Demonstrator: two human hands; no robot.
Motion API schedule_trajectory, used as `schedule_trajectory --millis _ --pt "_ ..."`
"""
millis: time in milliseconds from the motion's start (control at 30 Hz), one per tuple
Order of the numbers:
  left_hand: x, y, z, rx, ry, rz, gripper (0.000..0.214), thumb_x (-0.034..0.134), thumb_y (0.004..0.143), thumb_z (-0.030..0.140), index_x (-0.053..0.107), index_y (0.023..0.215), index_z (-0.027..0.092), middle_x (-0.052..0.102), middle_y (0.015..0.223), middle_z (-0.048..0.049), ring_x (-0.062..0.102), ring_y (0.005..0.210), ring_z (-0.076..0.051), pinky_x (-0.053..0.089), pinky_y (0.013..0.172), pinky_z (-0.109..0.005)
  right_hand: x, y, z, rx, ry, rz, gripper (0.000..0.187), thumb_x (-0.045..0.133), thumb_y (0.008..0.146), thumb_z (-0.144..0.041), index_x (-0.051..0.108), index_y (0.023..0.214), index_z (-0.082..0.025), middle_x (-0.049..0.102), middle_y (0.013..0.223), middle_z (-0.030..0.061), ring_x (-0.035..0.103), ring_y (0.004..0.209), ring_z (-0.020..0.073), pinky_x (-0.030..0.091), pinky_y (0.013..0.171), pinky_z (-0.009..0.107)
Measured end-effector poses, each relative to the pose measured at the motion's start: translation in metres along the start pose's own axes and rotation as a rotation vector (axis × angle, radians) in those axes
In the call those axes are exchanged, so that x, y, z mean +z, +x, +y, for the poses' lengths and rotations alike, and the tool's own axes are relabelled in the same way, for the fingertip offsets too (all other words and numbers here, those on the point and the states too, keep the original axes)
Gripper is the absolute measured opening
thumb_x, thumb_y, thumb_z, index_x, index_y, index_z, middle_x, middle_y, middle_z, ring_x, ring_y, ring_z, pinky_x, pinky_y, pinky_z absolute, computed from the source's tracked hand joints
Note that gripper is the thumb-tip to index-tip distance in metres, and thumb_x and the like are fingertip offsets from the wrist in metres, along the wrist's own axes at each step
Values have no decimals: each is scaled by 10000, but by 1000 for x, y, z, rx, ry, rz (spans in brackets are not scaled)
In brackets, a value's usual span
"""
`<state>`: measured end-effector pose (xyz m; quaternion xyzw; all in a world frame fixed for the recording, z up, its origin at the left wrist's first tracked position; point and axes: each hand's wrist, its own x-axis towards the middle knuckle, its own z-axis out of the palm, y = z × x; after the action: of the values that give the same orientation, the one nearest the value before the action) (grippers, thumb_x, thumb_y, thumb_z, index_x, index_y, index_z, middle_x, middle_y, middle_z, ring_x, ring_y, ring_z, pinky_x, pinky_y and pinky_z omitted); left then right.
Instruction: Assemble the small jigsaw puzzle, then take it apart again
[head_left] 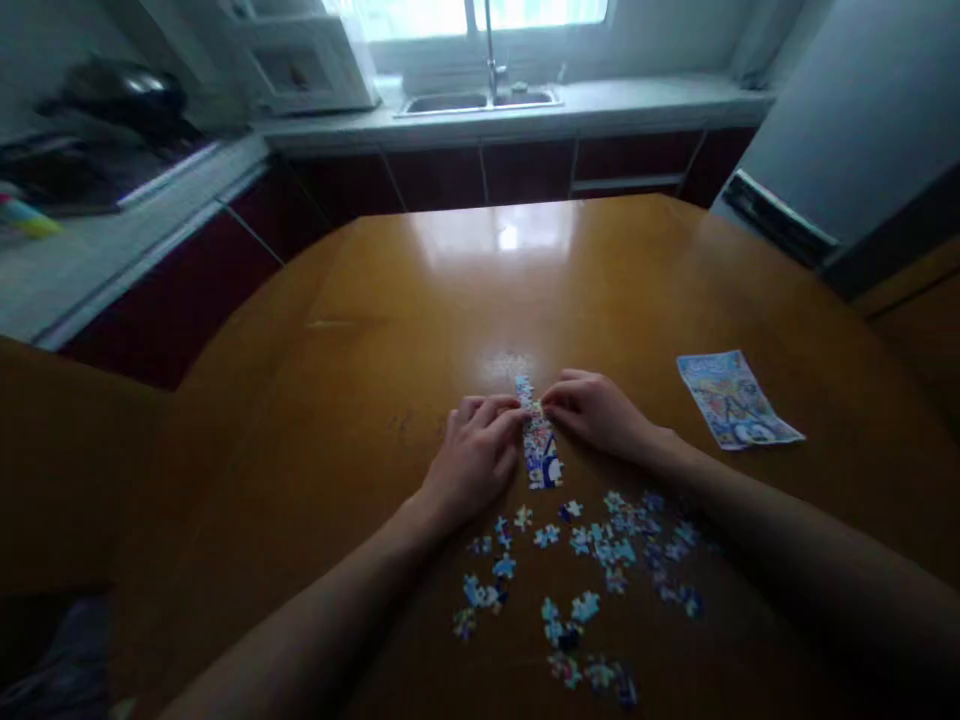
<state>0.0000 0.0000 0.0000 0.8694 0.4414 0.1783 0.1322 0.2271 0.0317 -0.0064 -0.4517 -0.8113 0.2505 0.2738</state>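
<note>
A narrow strip of joined jigsaw pieces (pixel 540 445) lies on the brown wooden table (pixel 375 350). My left hand (pixel 476 455) rests at the strip's left side, fingers curled and fingertips pressing on its upper part. My right hand (pixel 596 410) comes in from the right, its fingers pinched at the same upper part of the strip. Several loose puzzle pieces (pixel 592 560) are scattered on the table just in front of both hands, between my forearms.
A printed picture sheet (pixel 735 400) lies flat to the right of my hands. Beyond the table runs a kitchen counter with a sink (pixel 480 100) under a window, a microwave (pixel 307 60) and a stove with a pan (pixel 120 95) at left.
</note>
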Motion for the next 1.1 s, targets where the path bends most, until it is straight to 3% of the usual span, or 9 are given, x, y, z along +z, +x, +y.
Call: schedule_trajectory --millis 233,467,667,867,1100 --pt "-1 0 0 6 -17 11 422 582 896 96 609 1262 306 596 1334 -6 467 1187 -269 399 1022 -471 -2 0 4 -12 99 136 155 599 885 -119 737 898 -189 631 831 34 564 720 143 446 672 285" --pt "-2 0 0 8 -24 2 437 582 888 83 610 1266 301 587 1351 -11 461 1207 -272 397 1023 -465 1 -4 6 -114 48 47 259 560 855 -59 767 880 -213 618 939 50 595 826 163 475 756 310" --pt "-1 0 -1 4 -20 6 412 584 900 98 611 1259 301 591 1342 -3 462 1202 -263 401 1019 -453 1 -3 6 -94 35 26 287 541 856 -42 767 858 -219 600 943 47 591 835 161 476 773 311" --pt "-2 0 -1 4 -14 7 408 583 902 99 609 1259 295 591 1338 -4 465 1188 -261 400 1016 -454 3 0 5 -44 135 168 267 511 876 -42 729 871 -196 605 908 46 593 847 165 481 778 311" --pt "-3 0 0 1 -19 -2 436 580 886 83 605 1265 298 589 1342 -5 462 1194 -265 400 1014 -458 4 -2 0 -22 -17 61 279 513 893 -79 749 936 -222 605 1019 62 594 862 176 470 784 327"
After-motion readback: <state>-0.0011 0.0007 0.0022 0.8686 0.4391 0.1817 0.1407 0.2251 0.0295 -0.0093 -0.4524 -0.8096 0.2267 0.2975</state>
